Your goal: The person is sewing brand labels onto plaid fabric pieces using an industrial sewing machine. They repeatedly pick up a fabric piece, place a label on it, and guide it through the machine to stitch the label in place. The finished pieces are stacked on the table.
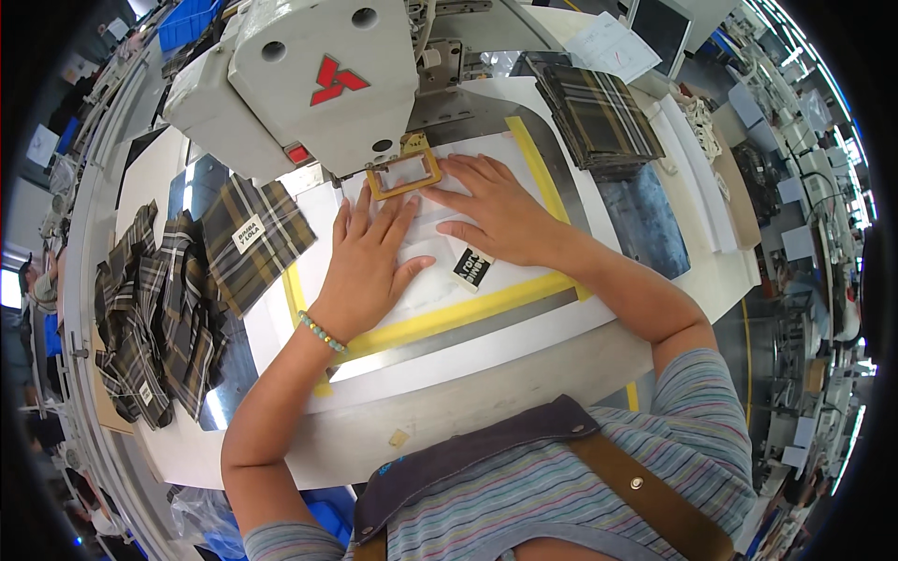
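My left hand [367, 266] lies flat on a white sheet [423, 297] edged with yellow tape, its fingers stretched toward the sewing machine's head. Opposite it, my right hand [496, 208] rests palm down with fingers spread, fingertips close to a small gold rectangular clamp frame [428, 178]. That frame sits under the large white sewing machine [327, 56], partly behind my fingers. A black and white label [472, 269] lies on the sheet below my right hand. Neither hand grips anything that I can see; what lies under the palms is hidden.
Plaid fabric pieces [178, 309] lie crumpled at the left, beside a flat plaid piece [271, 257] bearing a white label. A neat stack of plaid pieces [608, 117] stands at the back right, near a paper sheet [613, 47] and a monitor [660, 33].
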Motion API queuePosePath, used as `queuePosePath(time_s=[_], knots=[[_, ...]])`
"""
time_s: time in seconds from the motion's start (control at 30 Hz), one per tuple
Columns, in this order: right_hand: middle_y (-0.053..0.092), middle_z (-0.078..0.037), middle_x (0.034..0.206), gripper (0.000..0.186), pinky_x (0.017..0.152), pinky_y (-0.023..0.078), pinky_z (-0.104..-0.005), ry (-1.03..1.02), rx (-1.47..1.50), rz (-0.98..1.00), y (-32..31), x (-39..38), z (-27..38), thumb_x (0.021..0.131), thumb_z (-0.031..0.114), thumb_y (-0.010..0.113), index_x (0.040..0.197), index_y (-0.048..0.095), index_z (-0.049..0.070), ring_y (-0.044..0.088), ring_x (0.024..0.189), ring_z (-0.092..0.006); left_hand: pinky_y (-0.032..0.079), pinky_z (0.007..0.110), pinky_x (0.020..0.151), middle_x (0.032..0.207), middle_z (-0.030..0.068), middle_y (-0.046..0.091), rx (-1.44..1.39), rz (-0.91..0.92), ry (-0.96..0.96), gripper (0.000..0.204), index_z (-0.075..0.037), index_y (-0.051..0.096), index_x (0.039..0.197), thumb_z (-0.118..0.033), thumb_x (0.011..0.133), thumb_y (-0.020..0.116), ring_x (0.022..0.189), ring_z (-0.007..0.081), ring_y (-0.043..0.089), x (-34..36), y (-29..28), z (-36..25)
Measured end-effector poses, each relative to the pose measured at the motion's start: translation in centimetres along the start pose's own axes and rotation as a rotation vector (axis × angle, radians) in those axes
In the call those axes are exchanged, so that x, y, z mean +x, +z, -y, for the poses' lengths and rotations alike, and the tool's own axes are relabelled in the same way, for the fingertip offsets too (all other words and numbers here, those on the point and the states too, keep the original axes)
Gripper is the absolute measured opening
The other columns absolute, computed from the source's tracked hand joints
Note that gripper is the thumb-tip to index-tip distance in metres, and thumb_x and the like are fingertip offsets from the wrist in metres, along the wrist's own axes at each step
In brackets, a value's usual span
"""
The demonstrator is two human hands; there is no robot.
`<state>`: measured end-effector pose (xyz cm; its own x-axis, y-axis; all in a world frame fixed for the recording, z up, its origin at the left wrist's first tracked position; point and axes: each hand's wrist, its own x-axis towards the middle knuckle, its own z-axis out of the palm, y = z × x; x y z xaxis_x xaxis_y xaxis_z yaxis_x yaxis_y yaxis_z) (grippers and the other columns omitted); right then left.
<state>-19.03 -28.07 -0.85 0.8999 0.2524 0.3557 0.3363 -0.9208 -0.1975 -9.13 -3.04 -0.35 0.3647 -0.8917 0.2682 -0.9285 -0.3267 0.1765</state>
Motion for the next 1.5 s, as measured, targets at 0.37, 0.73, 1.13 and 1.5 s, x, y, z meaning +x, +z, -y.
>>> queuePosePath(time_s=[0.37,0.73,1.13,1.5], knots=[[0.060,-0.019,0.151,0.044,0.121,0.039,-0.0504,0.029,0.032,-0.035,-1.4,0.1,-0.7,0.105,0.036,0.069,0.138,0.072,0.008,0.051,0.144,-0.0375,0.016,0.062,0.131,0.175,0.0167,0.036,-0.031,0.031,-0.032,0.077,-0.003,0.040,0.165,-0.051,0.107,0.057,0.162,0.0457,0.024,1.1,0.4,0.3],[0.075,-0.008,0.127,0.028,0.096,0.059,-0.0424,0.379,-0.373,-0.127,-13.5,-7.4,-7.6,0.098,0.022,0.075,0.122,0.078,0.008,0.072,0.113,-0.0321,0.009,0.053,0.135,0.179,0.0186,0.026,-0.215,0.111,-0.027,0.074,-0.002,0.031,0.170,-0.042,0.111,0.049,0.168,0.0394,0.016,-2.3,-1.3,-2.0],[0.078,-0.008,0.101,0.015,0.080,0.058,-0.0435,0.521,-0.213,-0.182,-13.2,-7.9,-10.0,0.096,0.018,0.074,0.093,0.080,0.006,0.073,0.091,-0.0343,0.022,0.052,0.133,0.175,0.0186,0.036,-0.400,0.097,0.116,0.063,-0.002,0.046,0.161,-0.028,0.105,0.062,0.163,0.0403,0.029,-0.9,-2.7,-4.3],[0.073,-0.004,0.091,0.010,0.074,0.059,-0.0387,-0.026,-0.335,-0.262,-9.8,-1.9,-3.8,0.088,0.013,0.072,0.094,0.079,0.009,0.071,0.090,-0.0263,0.060,0.038,0.094,0.145,0.0143,0.068,-0.202,-0.284,0.263,0.051,0.000,0.068,0.136,-0.005,0.087,0.080,0.113,0.0317,0.072,2.6,-2.7,-4.8]])
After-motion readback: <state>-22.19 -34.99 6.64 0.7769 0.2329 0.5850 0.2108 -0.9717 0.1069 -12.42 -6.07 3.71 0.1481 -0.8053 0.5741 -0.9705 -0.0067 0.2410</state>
